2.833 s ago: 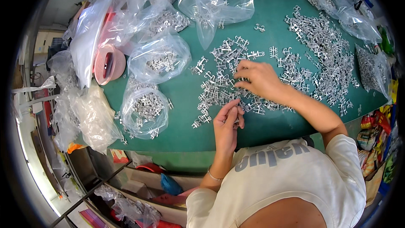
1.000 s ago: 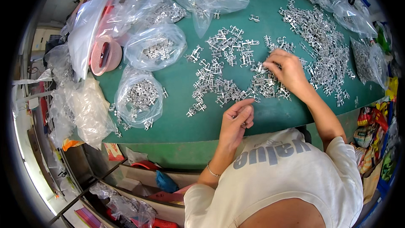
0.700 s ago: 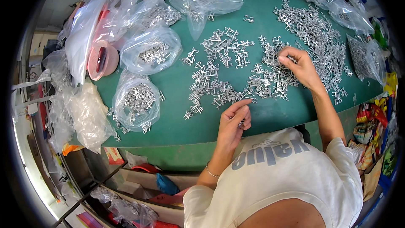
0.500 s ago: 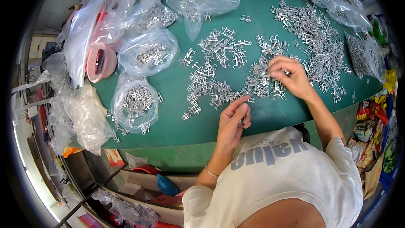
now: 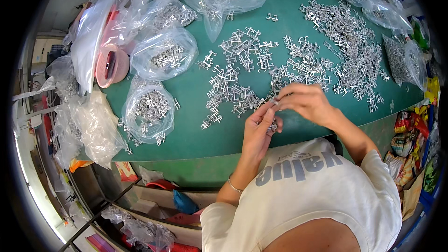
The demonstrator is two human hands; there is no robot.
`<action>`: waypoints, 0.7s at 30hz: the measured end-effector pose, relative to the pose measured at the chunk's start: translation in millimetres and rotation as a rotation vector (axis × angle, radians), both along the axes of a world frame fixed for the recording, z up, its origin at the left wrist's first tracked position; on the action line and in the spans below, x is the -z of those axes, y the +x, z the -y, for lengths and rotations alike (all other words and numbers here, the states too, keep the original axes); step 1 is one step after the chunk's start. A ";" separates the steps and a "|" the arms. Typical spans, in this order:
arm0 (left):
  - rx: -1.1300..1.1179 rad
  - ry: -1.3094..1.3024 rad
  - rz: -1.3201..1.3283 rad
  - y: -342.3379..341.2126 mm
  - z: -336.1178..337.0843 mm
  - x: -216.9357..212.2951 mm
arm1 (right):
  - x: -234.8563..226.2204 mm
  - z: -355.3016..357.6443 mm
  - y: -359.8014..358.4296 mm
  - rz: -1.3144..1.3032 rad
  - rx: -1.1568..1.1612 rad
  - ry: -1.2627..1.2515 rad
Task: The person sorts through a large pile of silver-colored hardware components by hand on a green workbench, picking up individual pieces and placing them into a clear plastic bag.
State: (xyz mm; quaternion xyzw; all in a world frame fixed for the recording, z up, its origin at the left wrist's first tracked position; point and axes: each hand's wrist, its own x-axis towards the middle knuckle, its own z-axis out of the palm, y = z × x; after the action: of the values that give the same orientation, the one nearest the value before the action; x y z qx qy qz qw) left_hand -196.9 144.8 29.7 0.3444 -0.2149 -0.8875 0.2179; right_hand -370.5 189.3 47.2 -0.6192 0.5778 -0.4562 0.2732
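Near the table's front edge, my left hand is closed around small silver metal pieces that show between its fingers. My right hand meets it, its fingertips pressed against the left thumb and forefinger. A small metal piece seems to be pinched between the two hands, though its shape is too small to make out. Just beyond the hands lie loose heaps of branched, hook-ended metal pieces. Another such heap spreads beyond my right hand.
A larger pile of the same pieces covers the green table's right side. Plastic bags of pieces stand at left, including a near one and a farther one. A pink basket sits at the left edge.
My right hand has moved from the heap toward me and to the left, and now touches my left hand. The left hand has stayed nearly in place, still closed on pieces.
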 end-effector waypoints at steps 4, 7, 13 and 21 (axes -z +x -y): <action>-0.070 0.051 -0.037 0.4 -0.3 10.9 | -9.3 3.4 -3.5 -0.166 -0.090 -0.027; -0.073 0.046 -0.054 -0.1 1.6 4.6 | -4.9 10.9 -7.5 -0.150 -0.069 -0.136; -0.080 0.015 -0.123 1.4 3.1 0.9 | 14.0 40.8 -21.6 -0.581 0.194 0.229; -0.020 0.048 -0.207 10.8 1.9 17.0 | 13.8 42.0 -20.6 -0.645 0.106 0.210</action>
State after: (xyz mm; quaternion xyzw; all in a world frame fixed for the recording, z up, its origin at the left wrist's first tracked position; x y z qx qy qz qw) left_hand -186.1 142.9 12.7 0.2580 -0.1663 -0.9211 0.2393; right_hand -391.1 147.3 33.4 -0.6693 0.7095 -0.1884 0.1145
